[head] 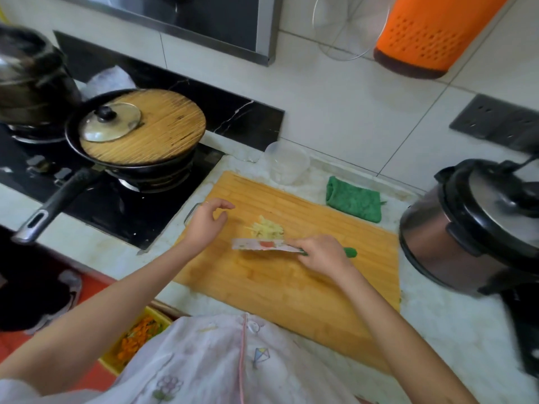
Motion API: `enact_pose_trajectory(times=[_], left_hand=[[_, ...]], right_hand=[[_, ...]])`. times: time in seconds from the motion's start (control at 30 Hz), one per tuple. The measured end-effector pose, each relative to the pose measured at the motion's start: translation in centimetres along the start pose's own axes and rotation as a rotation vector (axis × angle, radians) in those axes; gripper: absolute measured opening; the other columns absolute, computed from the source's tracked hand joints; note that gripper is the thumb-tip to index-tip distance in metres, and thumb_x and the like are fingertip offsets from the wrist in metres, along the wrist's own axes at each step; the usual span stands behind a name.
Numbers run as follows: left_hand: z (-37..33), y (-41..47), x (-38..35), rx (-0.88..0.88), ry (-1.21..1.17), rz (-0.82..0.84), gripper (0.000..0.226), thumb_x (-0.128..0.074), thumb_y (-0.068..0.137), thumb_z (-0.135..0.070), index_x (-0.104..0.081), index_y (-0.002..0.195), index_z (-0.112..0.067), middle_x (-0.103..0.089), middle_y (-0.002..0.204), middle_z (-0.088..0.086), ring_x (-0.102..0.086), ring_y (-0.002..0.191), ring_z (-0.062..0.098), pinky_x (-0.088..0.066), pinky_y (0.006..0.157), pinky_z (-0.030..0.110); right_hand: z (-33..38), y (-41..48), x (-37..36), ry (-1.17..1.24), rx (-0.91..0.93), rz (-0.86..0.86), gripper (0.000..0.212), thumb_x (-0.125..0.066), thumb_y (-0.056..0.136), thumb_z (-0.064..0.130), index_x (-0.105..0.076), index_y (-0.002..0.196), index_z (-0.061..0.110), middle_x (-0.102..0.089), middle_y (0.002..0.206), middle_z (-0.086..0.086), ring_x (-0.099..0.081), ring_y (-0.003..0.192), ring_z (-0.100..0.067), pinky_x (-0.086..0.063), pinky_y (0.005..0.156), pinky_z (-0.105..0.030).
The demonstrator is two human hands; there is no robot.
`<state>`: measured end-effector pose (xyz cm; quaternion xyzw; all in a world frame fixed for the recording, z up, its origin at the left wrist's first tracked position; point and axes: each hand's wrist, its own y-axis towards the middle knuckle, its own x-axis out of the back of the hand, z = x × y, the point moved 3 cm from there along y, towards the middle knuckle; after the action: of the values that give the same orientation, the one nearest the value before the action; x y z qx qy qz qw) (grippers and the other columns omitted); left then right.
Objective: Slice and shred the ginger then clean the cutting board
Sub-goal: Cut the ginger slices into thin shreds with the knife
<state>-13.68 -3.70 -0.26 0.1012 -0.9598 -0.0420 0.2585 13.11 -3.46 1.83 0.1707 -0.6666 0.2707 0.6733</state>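
The right grip (322,255) is clamped round the green handle of a knife (262,245), whose blade points left of it. The shredded ginger (268,230) lies in a small heap just beyond the blade, on the cutting board (291,293), between the two grips. The left grip (208,221) hovers left of the heap, fingers loosely curled and apart, holding nothing. A green cloth (354,202) lies on the counter (437,330) beyond the right grip.

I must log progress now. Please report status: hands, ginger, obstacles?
Left hand free, fingers loose, over cutting board. Right hand holds knife, blade beside ginger shreds mid-board. Green cloth lies beyond the board, apart from the pile.
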Motion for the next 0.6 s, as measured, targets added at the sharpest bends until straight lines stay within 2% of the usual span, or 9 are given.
enact_pose_trajectory(times=[0.03,0.1,0.17,0.23,0.3,0.37,0.43,0.5,0.6], left_hand=[[-0.3,0.3,0.1,-0.005,-0.017,0.003,0.026,-0.054,0.088,0.001,-0.068,0.099,-0.018,-0.065,0.105,-0.005,-0.055,0.101,0.007,-0.031,0.08,-0.002],[-1.3,0.8,-0.4,-0.036,-0.022,0.067,0.024,-0.057,0.089,-0.002,-0.067,0.097,-0.022,-0.065,0.105,-0.006,-0.055,0.103,0.006,-0.034,0.083,0.002],[-2.8,1.2,-1.5,-0.089,-0.02,0.183,0.021,-0.061,0.089,-0.004,-0.067,0.099,-0.021,-0.064,0.107,-0.007,-0.054,0.104,0.007,-0.038,0.089,0.014],[-4.6,1.5,-3.2,-0.142,-0.023,0.326,0.023,-0.065,0.089,-0.011,-0.065,0.11,-0.019,-0.06,0.114,-0.009,-0.053,0.106,0.006,-0.039,0.09,0.02],[-6.1,1.7,-5.0,-0.164,-0.006,0.504,0.035,-0.066,0.089,-0.016,-0.061,0.123,-0.017,-0.056,0.122,-0.01,-0.054,0.107,0.005,-0.041,0.087,0.013],[-6.9,1.8,-6.3,-0.168,0.026,0.63,0.039,-0.065,0.09,-0.013,-0.058,0.128,-0.013,-0.056,0.121,-0.008,-0.056,0.101,0.003,-0.045,0.08,0.007],[-7.2,2.1,-7.0,-0.16,0.001,0.651,0.038,-0.065,0.089,-0.011,-0.059,0.127,-0.012,-0.06,0.115,-0.002,-0.058,0.093,0.001,-0.046,0.076,0.007],[-7.5,2.3,-7.3,-0.123,-0.066,0.628,0.038,-0.068,0.087,-0.009,-0.061,0.124,-0.014,-0.063,0.109,0.001,-0.062,0.087,0.007,-0.049,0.073,0.012],[-8.4,2.6,-7.5,-0.145,-0.116,0.627,0.032,-0.069,0.084,-0.003,-0.066,0.114,-0.012,-0.067,0.097,-0.005,-0.065,0.083,0.012,-0.054,0.075,0.019]], right_hand=[[-0.3,-0.4,0.2,-0.071,0.075,-0.088,0.052,-0.065,0.077,0.016,-0.06,0.126,0.031,-0.072,0.091,-0.002,-0.068,0.077,-0.024,-0.047,0.055,-0.03],[-0.5,-1.3,0.7,-0.16,0.186,-0.231,0.062,-0.079,0.051,0.005,-0.07,0.112,0.019,-0.071,0.073,-0.001,-0.066,0.059,-0.02,-0.045,0.042,-0.024],[-0.9,-1.6,1.5,-0.211,0.23,-0.324,0.062,-0.08,0.04,0.0,-0.074,0.1,0.014,-0.066,0.062,0.001,-0.061,0.049,-0.019,-0.042,0.038,-0.021],[-0.9,-1.8,2.0,-0.266,0.262,-0.41,0.053,-0.076,0.047,-0.002,-0.074,0.098,0.012,-0.063,0.06,0.001,-0.058,0.048,-0.018,-0.041,0.041,-0.021],[-1.1,-2.2,2.4,-0.318,0.25,-0.493,0.041,-0.064,0.061,-0.001,-0.074,0.099,0.014,-0.061,0.06,0.002,-0.056,0.049,-0.017,-0.039,0.043,-0.022],[-1.4,-2.6,2.5,-0.345,0.231,-0.545,0.039,-0.05,0.073,0.002,-0.073,0.101,0.015,-0.061,0.061,0.003,-0.055,0.051,-0.017,-0.038,0.045,-0.024],[-1.7,-3.2,2.9,-0.353,0.205,-0.596,0.037,-0.048,0.078,0.002,-0.073,0.103,0.016,-0.06,0.061,0.004,-0.054,0.052,-0.016,-0.037,0.046,-0.024],[-1.9,-3.7,3.3,-0.368,0.195,-0.641,0.035,-0.05,0.081,0.0,-0.073,0.102,0.017,-0.057,0.059,0.005,-0.052,0.052,-0.016,-0.036,0.046,-0.025],[-1.9,-4.4,3.8,-0.378,0.195,-0.686,0.034,-0.053,0.083,-0.002,-0.073,0.102,0.017,-0.054,0.058,0.005,-0.05,0.052,-0.016,-0.035,0.046,-0.026]])
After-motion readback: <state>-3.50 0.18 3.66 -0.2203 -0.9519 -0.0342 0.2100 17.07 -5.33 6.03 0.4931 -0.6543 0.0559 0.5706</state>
